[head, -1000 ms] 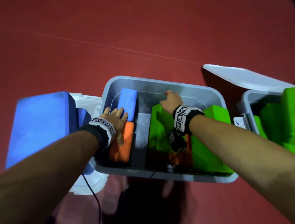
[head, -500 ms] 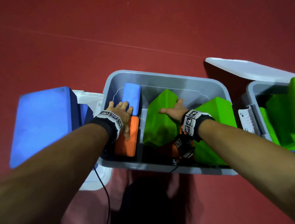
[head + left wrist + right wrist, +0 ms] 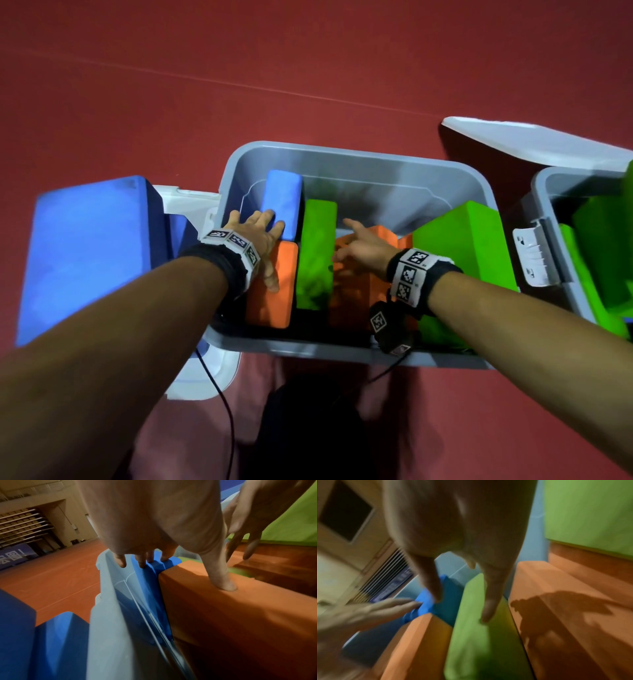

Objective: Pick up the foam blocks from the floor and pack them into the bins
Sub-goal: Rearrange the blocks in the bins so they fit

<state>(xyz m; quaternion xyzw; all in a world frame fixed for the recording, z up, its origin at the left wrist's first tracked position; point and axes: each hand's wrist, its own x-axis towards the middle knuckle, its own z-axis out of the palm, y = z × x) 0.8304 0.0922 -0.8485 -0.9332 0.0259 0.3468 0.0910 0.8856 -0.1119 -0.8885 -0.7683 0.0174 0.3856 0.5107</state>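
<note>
A grey bin [image 3: 356,161] holds a blue block [image 3: 282,202], an orange block [image 3: 274,291] in front of it, a narrow green block [image 3: 317,253] standing on edge, orange blocks [image 3: 359,284] in the middle and a large green block [image 3: 462,246] at the right. My left hand [image 3: 260,236] lies flat, fingers on the blue block [image 3: 150,574], thumb pressing the orange block [image 3: 223,608]. My right hand [image 3: 356,246] hovers with loose fingers over the middle orange blocks, just right of the narrow green block [image 3: 481,635], holding nothing.
A large blue foam block [image 3: 89,253] sits on a white lid [image 3: 191,205] left of the bin. A second grey bin [image 3: 555,192] with green blocks stands at the right, its lid [image 3: 534,137] open behind. Red floor [image 3: 239,68] lies beyond.
The green block my right hand was tipping now stands on edge next to the blue and orange blocks. My right hand has let go and drawn back right. The left hand stayed put.
</note>
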